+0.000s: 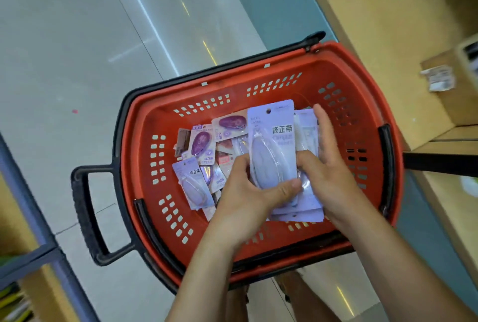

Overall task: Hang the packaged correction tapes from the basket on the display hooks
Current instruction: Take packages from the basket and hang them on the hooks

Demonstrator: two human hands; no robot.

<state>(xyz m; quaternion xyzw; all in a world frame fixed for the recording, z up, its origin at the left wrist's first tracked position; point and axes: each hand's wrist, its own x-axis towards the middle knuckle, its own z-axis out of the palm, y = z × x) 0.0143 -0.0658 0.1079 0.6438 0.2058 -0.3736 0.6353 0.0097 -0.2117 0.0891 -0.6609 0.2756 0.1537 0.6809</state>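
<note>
Through the head camera I have both hands down inside the red basket (144,179), closed together on a stack of correction tape packs (274,138). My left hand (243,192) grips the stack's near left corner, thumb laid across the bottom of the front blister (266,163). My right hand (328,166) clamps the opposite edge, thumb on the front and fingers stretched along the side. I judge these packs light: stiffish card with a slick plastic bubble, likely to fan and slide apart. Holding low on the card edges therefore looks right, and it leaves the hang hole (269,110) uncovered at the end farthest from the grip. Loose packs (194,184) lie just left of my left hand on the basket bottom. Under the basket is glossy pale floor (77,37), wooden shelving (388,37) stands beyond my right hand, and no hooks are in view
</note>
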